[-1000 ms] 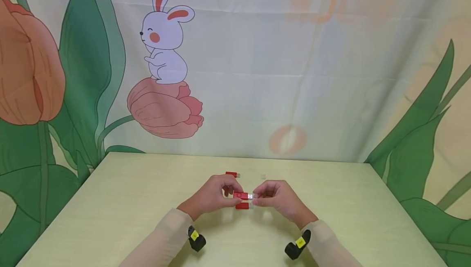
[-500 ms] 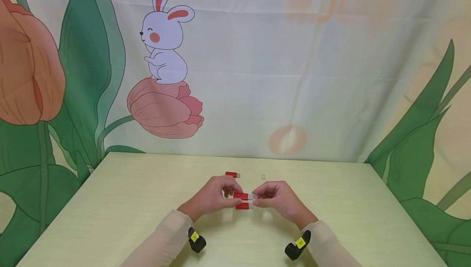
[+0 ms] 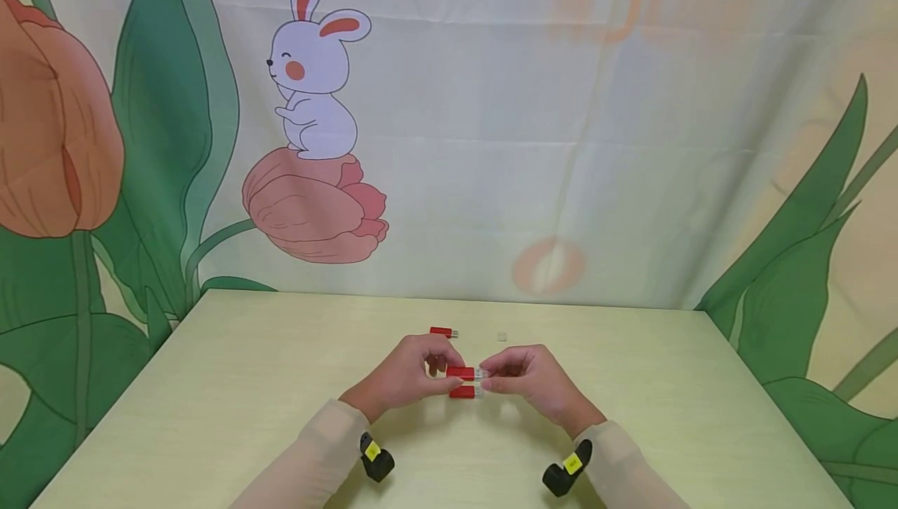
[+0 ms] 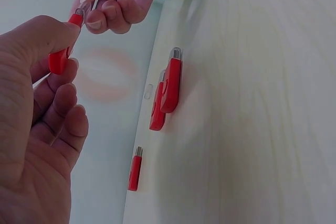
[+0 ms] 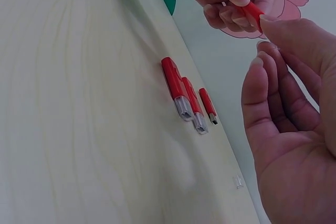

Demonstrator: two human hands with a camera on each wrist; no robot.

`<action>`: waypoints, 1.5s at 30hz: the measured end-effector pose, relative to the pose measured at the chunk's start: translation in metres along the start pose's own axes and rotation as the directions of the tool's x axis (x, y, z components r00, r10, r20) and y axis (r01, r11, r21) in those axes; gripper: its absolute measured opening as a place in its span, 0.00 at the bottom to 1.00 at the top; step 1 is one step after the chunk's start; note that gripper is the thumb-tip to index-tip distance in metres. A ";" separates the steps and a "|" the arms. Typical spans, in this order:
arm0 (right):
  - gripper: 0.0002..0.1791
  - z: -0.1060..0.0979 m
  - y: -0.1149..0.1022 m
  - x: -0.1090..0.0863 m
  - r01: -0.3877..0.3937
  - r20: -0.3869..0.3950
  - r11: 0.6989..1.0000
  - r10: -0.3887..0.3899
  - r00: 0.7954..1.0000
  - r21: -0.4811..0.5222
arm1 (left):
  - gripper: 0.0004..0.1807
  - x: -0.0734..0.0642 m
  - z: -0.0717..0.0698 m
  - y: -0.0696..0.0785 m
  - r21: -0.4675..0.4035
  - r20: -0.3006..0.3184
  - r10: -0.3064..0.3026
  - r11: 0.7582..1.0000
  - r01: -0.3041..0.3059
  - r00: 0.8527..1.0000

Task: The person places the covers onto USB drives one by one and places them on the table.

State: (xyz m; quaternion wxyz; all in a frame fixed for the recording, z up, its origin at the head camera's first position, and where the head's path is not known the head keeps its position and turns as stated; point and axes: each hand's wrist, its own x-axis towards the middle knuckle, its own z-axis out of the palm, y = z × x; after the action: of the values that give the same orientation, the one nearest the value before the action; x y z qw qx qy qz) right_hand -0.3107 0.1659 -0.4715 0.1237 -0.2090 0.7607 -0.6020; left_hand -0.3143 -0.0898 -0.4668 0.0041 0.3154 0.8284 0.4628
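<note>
My left hand (image 3: 410,369) pinches the body of a red USB stick (image 3: 459,373) between thumb and fingers, its plug facing right. A clear cap (image 4: 80,11) covers the plug end, and my right hand (image 3: 533,376) holds it with thumb and fingertips. Both hands are raised over the table. Below them, two more red USB sticks with clear caps lie side by side, the nearer stick (image 4: 172,85) and the farther stick (image 4: 156,107). In the head view the held stick and left hand hide one of these.
Farther back on the wooden table (image 3: 281,369) lies a red USB stick (image 3: 441,332) with its metal plug bare. To its right is a loose clear cap (image 3: 501,337). A printed cloth (image 3: 449,143) hangs behind the table's back edge.
The clear cap has slid left from the plug's tip over the metal plug of the held USB stick. Both hands stay almost in place; the things on the table have not moved.
</note>
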 end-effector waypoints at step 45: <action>0.15 -0.014 0.006 0.026 -0.059 -0.162 0.993 0.042 0.986 -0.105 | 0.09 0.028 -0.005 -0.013 0.101 -0.054 -0.133 0.985 0.138 0.990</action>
State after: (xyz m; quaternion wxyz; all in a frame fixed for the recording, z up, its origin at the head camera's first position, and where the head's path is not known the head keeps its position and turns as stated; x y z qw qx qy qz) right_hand -0.3409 0.1667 -0.4726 0.0661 -0.1475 0.8051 -0.5707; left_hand -0.3449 -0.0842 -0.4661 -0.0003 0.2470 0.8709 0.4248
